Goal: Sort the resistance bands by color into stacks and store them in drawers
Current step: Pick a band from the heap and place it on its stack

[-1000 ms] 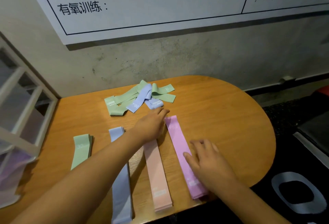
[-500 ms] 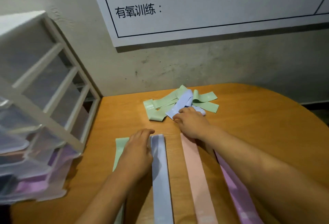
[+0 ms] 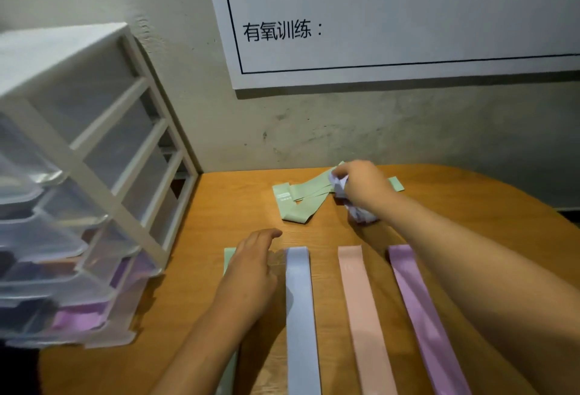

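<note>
Resistance bands lie on the table [image 3: 219, 206]: blue band [image 3: 298, 300], pink band [image 3: 357, 300] and purple band [image 3: 417, 300] flat, side by side; green pile [image 3: 298, 203] near the wall. My right hand [image 3: 361, 184] grips a crumpled lavender band [image 3: 359, 212] beside that pile. My left hand [image 3: 251, 272], fingers relaxed, covers a single green band [image 3: 229, 256].

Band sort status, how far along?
Done: four colour lines started on the table: green stack, blue stack, pink stack, purple stack. In hand: right hand grips a crumpled blue band at the loose green pile. Left: that pile unsorted; all four stacks not yet in the drawer unit.
</note>
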